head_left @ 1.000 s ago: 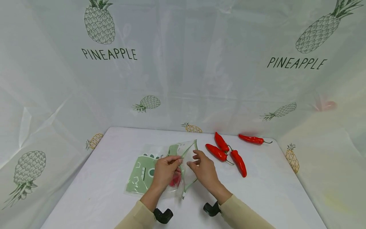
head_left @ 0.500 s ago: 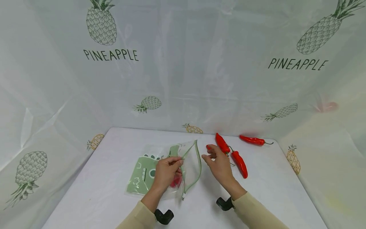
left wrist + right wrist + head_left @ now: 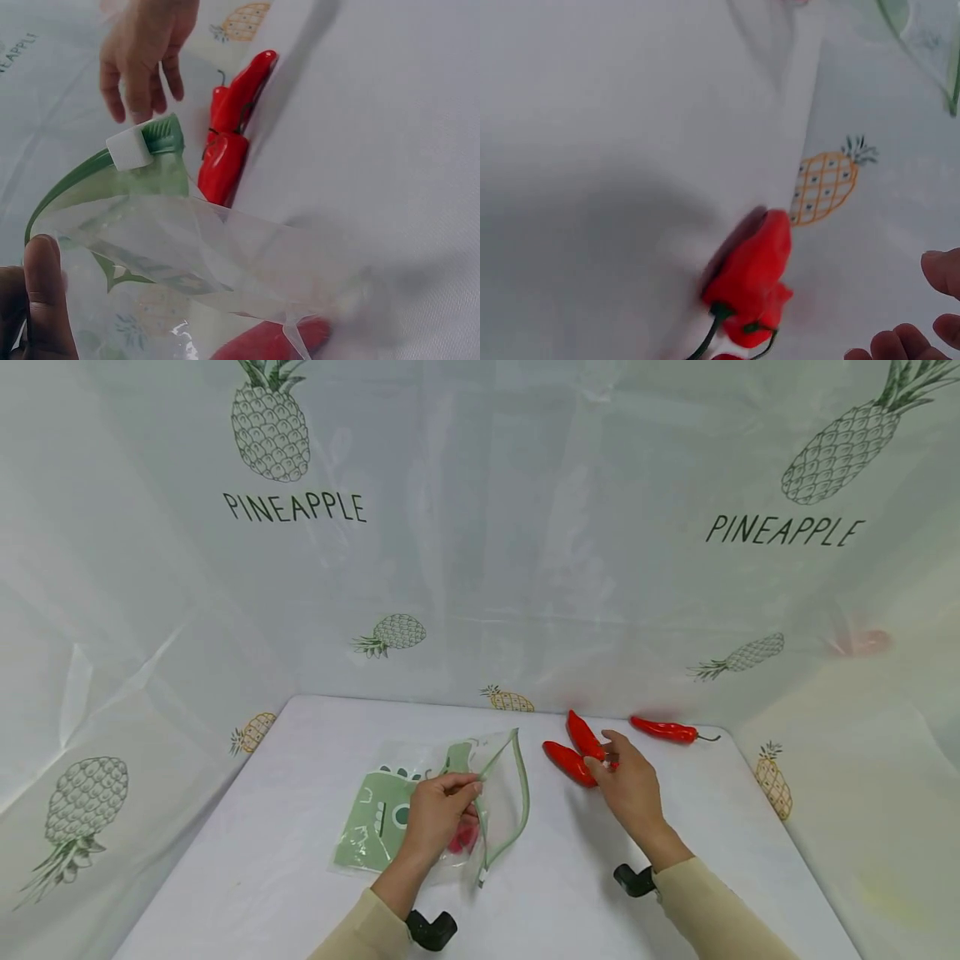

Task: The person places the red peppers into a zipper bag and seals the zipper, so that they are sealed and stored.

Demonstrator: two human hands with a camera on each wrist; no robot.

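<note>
A clear zip bag [image 3: 420, 810] with green print lies on the white table, a red pepper [image 3: 461, 837] inside it. My left hand [image 3: 472, 787] pinches the bag's green rim [image 3: 82, 176] and holds the mouth up; its thumb [image 3: 45, 292] shows in the left wrist view. My right hand [image 3: 603, 756] hovers over a cluster of red peppers [image 3: 570, 762], fingers loosely bent and holding nothing [image 3: 142, 52]. One pepper [image 3: 585, 737] lies just beyond its fingertips [image 3: 900, 345]. Another is mostly hidden under the palm.
A separate red pepper [image 3: 663, 729] lies at the back right near the table's far edge. Pineapple-printed plastic sheeting [image 3: 480, 543] walls in the table on three sides. Black wrist mounts [image 3: 431, 931] sit by the near edge.
My right hand has left the bag's mouth and moved right to the cluster of peppers, now covering one of them. My left hand keeps its pinch on the bag rim.
</note>
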